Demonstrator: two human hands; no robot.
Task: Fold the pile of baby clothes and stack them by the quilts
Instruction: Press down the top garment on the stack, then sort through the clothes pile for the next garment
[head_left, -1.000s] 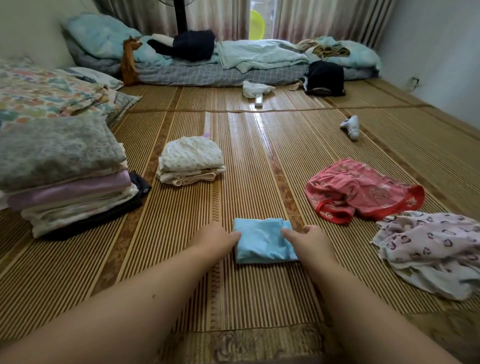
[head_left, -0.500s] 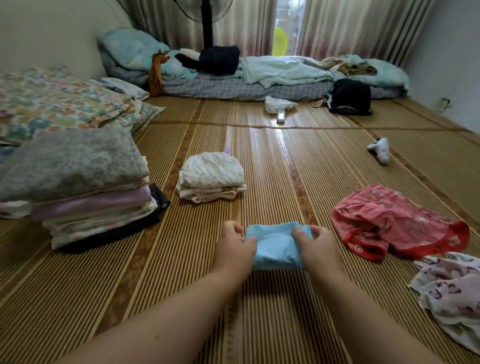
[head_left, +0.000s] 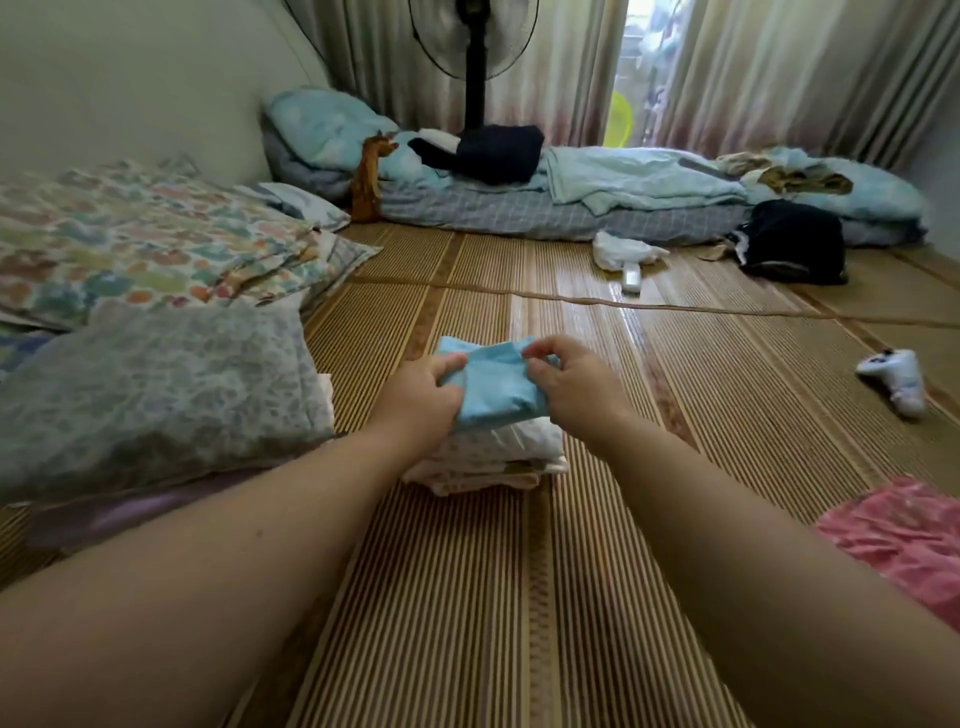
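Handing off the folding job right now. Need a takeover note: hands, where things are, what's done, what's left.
Hands: left grip holds the left edge of the folded blue garment; right grip pinches its right edge.
Where: the garment is over the stack of folded baby clothes, beside the quilts; contact unclear.
Done: blue piece folded, stack started.
Left: release it on the stack, then fold the pink garment crumpled on the mat at right.

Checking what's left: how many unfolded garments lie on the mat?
1: the pink garment, cut off at the right edge. The far white bundle is unclear; more may lie outside the frame.
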